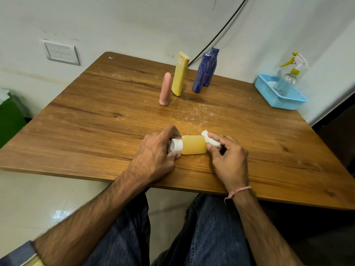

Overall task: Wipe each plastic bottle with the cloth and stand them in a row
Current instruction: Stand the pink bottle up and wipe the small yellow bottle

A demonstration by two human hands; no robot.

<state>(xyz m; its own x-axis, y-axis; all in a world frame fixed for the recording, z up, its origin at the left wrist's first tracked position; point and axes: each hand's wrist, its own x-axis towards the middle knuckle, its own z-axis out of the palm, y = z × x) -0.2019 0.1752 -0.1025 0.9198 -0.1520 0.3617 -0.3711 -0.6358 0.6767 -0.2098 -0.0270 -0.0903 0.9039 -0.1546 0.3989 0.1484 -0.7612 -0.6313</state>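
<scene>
A small orange bottle (193,145) with a white cap lies on its side near the table's front edge. My left hand (156,153) grips it at the cap end. My right hand (227,157) holds a bunched white cloth (210,140) against the bottle's base end. Farther back stand a pink bottle (166,89), a tall yellow bottle (180,74) and two blue bottles (201,73) (211,66), upright in a loose row.
A blue plastic basket (288,101) at the table's back right corner holds a clear spray bottle (288,77) with a yellow trigger. The wooden table (96,120) meets a white wall at the back. A black cable (221,33) runs down the wall behind the bottles.
</scene>
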